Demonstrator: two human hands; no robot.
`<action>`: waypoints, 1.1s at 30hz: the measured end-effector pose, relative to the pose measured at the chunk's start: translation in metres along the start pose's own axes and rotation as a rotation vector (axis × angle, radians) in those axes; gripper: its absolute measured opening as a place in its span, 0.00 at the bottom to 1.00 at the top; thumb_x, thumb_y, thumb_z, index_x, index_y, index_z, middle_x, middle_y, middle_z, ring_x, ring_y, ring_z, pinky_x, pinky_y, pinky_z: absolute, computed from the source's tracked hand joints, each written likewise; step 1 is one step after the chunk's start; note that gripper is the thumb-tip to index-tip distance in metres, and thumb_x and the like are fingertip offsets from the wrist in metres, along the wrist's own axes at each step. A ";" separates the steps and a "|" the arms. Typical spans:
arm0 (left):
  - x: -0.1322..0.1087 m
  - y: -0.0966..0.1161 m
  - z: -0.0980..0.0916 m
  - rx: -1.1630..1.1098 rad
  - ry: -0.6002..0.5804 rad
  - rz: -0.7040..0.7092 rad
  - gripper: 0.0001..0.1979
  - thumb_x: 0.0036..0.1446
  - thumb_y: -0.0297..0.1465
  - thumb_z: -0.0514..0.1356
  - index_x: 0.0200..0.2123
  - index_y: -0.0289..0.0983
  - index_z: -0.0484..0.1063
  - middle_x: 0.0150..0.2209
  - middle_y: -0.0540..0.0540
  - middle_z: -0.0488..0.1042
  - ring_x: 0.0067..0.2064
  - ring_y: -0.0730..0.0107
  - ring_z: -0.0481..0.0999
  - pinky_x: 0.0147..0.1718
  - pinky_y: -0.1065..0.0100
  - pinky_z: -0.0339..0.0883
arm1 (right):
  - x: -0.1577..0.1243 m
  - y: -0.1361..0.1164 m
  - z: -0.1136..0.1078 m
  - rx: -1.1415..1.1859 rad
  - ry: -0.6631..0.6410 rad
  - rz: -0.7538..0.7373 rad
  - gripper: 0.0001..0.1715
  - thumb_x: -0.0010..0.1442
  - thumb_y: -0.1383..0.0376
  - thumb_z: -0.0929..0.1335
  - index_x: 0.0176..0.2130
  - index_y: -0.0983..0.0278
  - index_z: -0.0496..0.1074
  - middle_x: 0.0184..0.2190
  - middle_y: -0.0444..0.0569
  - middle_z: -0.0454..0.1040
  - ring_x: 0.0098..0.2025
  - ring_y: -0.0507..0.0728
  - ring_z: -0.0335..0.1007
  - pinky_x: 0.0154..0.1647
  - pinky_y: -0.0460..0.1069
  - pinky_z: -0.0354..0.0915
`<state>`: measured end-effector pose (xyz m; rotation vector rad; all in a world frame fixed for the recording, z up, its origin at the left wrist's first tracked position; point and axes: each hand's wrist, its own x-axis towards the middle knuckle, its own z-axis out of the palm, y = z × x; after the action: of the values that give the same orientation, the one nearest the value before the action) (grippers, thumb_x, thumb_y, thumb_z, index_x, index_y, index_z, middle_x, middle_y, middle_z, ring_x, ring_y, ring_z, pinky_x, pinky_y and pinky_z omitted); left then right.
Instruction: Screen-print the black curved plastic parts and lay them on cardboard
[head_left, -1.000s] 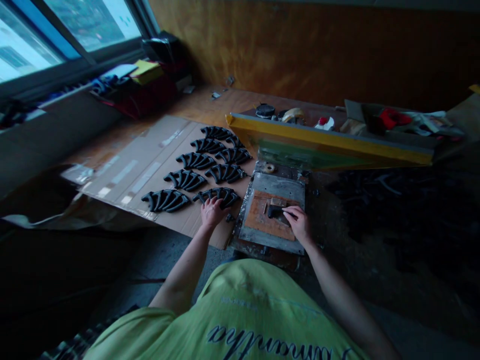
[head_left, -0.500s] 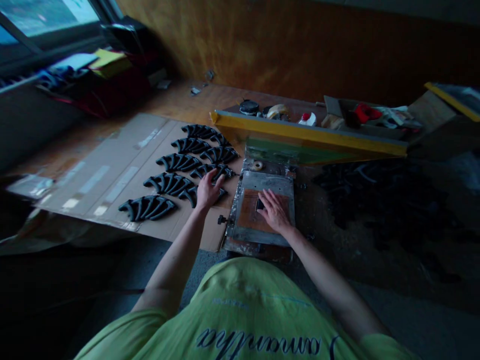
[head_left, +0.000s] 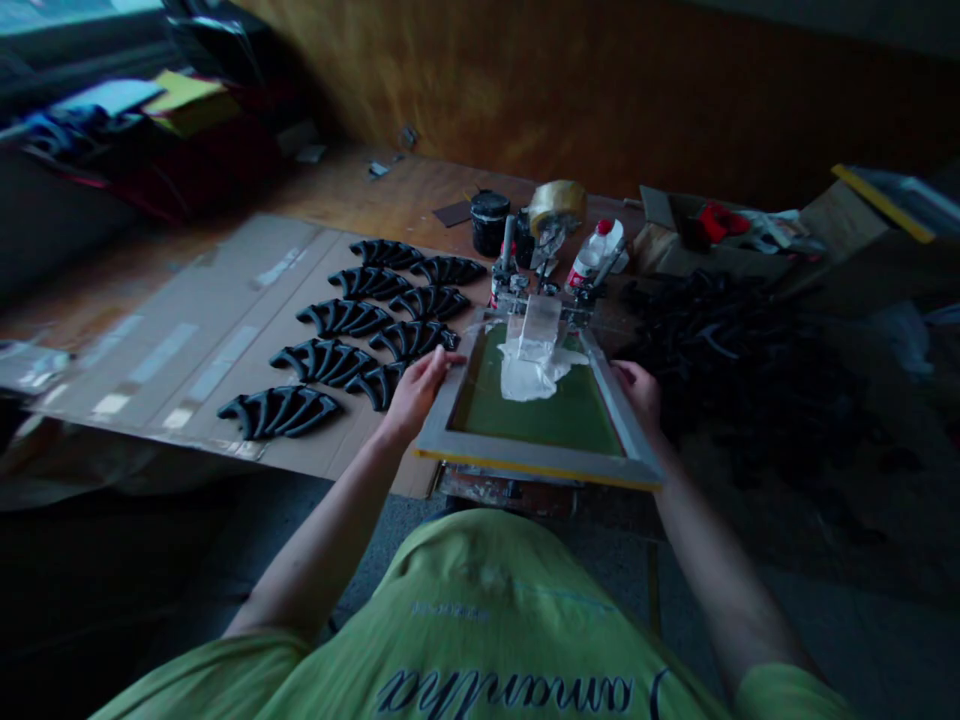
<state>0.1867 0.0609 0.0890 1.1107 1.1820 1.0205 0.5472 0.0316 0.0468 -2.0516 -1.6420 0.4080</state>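
Observation:
A screen printing frame (head_left: 444, 425) with green mesh is swung down over the press in front of me. My left hand (head_left: 421, 392) grips its left edge, fingertips at the side bar. On the opposite side my right hand (head_left: 639, 392) holds the right edge, its fingers partly hidden behind the bar. White ink (head_left: 536, 380) is pooled on the mesh, and a pale squeegee (head_left: 540, 322) rests in it at the far end. The printing plate below is covered by the frame.
Rows of curved black parts (head_left: 281, 412) lie on flattened cardboard (head_left: 187, 320) at left. A dark heap of similar parts (head_left: 720, 350) is at right. Behind the press stand a black jar (head_left: 489, 222), a tape roll (head_left: 556, 205), a red-capped bottle (head_left: 592, 255) and an open carton (head_left: 675, 245).
The screen frame has come down from its raised position over the press. My right hand has left the plate and my left hand the cardboard; both now hold the frame's sides.

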 end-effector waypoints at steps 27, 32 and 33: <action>-0.002 -0.109 -0.002 -0.004 -0.016 -0.256 0.38 0.45 0.45 0.68 0.59 0.37 0.69 0.30 0.49 0.76 0.26 0.72 0.72 0.22 0.75 0.60 | -0.046 -0.076 0.051 -0.200 -0.219 -0.755 0.15 0.61 0.73 0.63 0.42 0.63 0.77 0.43 0.54 0.78 0.46 0.61 0.69 0.47 0.55 0.61; -0.005 -0.100 -0.001 0.029 -0.031 -0.249 0.42 0.45 0.49 0.67 0.61 0.34 0.66 0.28 0.50 0.74 0.24 0.75 0.68 0.21 0.75 0.56 | -0.049 -0.078 0.049 -0.176 -0.259 -0.768 0.09 0.62 0.67 0.68 0.42 0.62 0.78 0.38 0.51 0.79 0.42 0.60 0.72 0.44 0.53 0.63; -0.006 -0.097 -0.001 0.045 -0.039 -0.248 0.43 0.45 0.49 0.67 0.61 0.34 0.66 0.27 0.51 0.73 0.23 0.76 0.66 0.20 0.75 0.55 | -0.040 -0.084 0.046 -0.167 -0.231 -0.726 0.09 0.61 0.65 0.69 0.43 0.61 0.78 0.37 0.50 0.79 0.42 0.59 0.72 0.45 0.53 0.64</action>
<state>0.1871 0.0391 -0.0052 0.9855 1.2814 0.7816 0.4446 0.0155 0.0510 -1.3923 -2.4742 0.2555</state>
